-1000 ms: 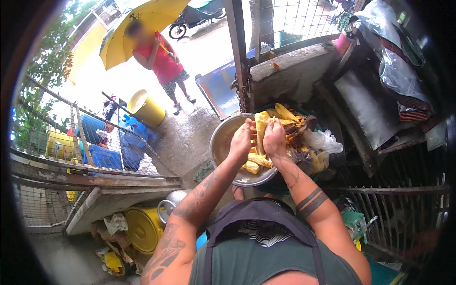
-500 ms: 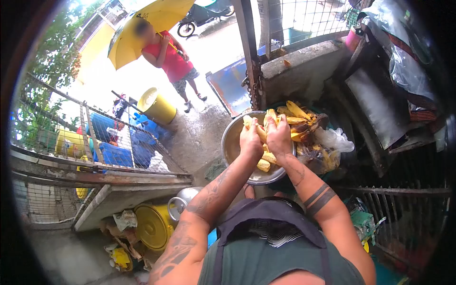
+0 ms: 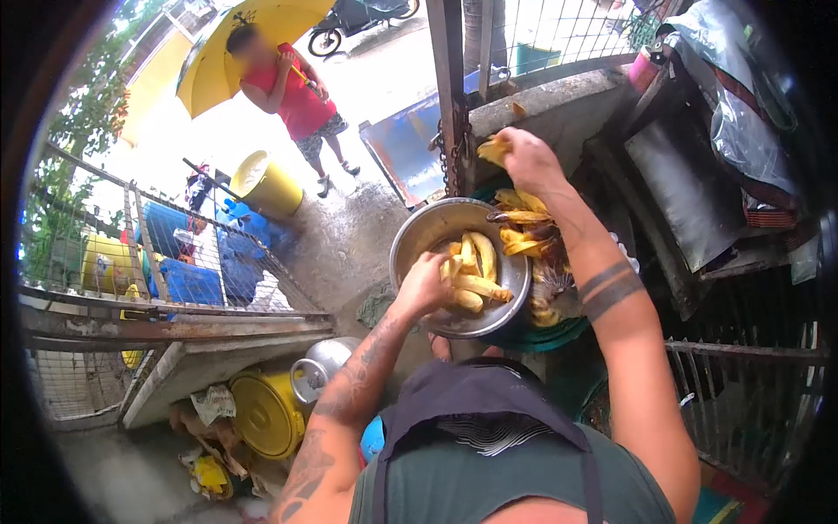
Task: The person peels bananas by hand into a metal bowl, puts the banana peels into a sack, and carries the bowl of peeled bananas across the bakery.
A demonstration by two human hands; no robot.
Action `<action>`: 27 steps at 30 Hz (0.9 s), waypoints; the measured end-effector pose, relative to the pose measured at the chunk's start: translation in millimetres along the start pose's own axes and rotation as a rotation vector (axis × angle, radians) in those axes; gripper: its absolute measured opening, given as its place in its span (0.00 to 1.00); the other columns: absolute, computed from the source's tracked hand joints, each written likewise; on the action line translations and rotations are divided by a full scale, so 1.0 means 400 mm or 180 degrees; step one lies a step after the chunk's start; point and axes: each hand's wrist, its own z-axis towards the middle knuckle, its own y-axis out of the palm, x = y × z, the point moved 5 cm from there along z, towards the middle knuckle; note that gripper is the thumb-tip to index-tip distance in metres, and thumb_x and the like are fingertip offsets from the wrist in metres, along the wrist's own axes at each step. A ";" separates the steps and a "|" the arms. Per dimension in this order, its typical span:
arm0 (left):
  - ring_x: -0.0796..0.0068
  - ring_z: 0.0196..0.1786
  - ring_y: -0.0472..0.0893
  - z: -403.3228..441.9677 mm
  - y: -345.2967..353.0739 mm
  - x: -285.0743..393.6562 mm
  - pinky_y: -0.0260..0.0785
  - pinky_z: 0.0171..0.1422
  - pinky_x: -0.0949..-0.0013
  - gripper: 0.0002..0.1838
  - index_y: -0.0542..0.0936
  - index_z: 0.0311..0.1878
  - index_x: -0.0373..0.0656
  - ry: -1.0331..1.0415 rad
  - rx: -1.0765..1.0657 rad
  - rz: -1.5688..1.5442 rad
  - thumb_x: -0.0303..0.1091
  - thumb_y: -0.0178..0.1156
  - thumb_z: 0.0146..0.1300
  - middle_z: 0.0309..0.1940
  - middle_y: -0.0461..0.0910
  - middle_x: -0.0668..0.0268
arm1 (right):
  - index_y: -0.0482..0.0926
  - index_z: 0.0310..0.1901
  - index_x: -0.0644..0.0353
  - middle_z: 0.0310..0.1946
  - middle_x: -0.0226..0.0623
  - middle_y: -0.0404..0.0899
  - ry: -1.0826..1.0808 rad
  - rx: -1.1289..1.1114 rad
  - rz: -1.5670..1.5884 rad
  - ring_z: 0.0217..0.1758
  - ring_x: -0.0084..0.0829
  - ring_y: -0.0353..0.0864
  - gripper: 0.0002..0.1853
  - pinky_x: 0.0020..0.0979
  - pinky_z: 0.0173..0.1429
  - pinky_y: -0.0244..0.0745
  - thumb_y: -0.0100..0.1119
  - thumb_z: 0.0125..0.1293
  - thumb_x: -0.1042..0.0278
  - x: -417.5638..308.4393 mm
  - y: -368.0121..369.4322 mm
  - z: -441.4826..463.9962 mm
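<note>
A metal bowl [image 3: 403,247] holds several peeled bananas [image 3: 482,286]. My left hand [image 3: 425,285] reaches over the bowl's left side, its fingers closed on a peeled banana [image 3: 450,269] among the others. My right hand [image 3: 531,162] is raised beyond the bowl, up by the low concrete wall. It grips a yellow banana peel [image 3: 494,151]. Below that hand, right of the bowl, lies a heap of banana peels [image 3: 527,229], some browned, in a green tub [image 3: 550,336].
A person in a red top [image 3: 301,103] stands under a yellow umbrella [image 3: 209,65] beyond the gate post [image 3: 454,105]. A yellow bucket [image 3: 272,194] stands outside the mesh fence. At lower left are a metal pot [image 3: 336,362] and a yellow lidded drum [image 3: 266,415].
My hands were together over the bowl and have parted. The right one has moved up and away with a peel; the left has lowered into the bowl with a peeled banana.
</note>
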 end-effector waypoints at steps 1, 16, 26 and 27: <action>0.49 0.62 0.74 -0.014 -0.004 0.017 0.66 0.69 0.56 0.27 0.76 0.62 0.39 -0.0037 -0.0014 -0.0059 0.36 0.64 0.58 0.59 0.74 0.47 | 0.75 0.54 0.59 0.45 0.53 0.81 -0.0272 -0.0287 -0.0262 0.51 0.52 0.80 0.18 0.43 0.56 0.74 0.52 0.62 0.73 0.003 0.036 0.018; 0.55 0.58 0.78 -0.066 -0.093 -0.032 0.71 0.64 0.59 0.26 0.74 0.62 0.40 -0.0126 0.0364 -0.0859 0.37 0.65 0.61 0.56 0.76 0.51 | 0.85 0.46 0.52 0.44 0.44 0.85 0.0026 -0.2935 -0.1736 0.51 0.44 0.83 0.16 0.45 0.55 0.77 0.56 0.62 0.57 0.078 0.202 -0.043; 0.53 0.63 0.76 0.018 -0.038 -0.022 0.66 0.69 0.59 0.28 0.75 0.63 0.39 -0.0249 -0.0274 -0.0397 0.41 0.62 0.61 0.59 0.77 0.48 | 0.77 0.57 0.62 0.52 0.51 0.81 0.1638 -0.2235 -0.1172 0.57 0.46 0.80 0.36 0.39 0.61 0.72 0.70 0.53 0.43 0.079 -0.172 -0.252; 0.53 0.63 0.76 0.031 -0.033 -0.019 0.66 0.69 0.59 0.28 0.75 0.63 0.39 -0.0171 -0.0215 -0.0255 0.41 0.62 0.61 0.59 0.77 0.48 | 0.77 0.57 0.62 0.52 0.51 0.81 0.1701 -0.2064 -0.1043 0.58 0.45 0.79 0.35 0.39 0.62 0.72 0.71 0.53 0.46 0.084 -0.171 -0.265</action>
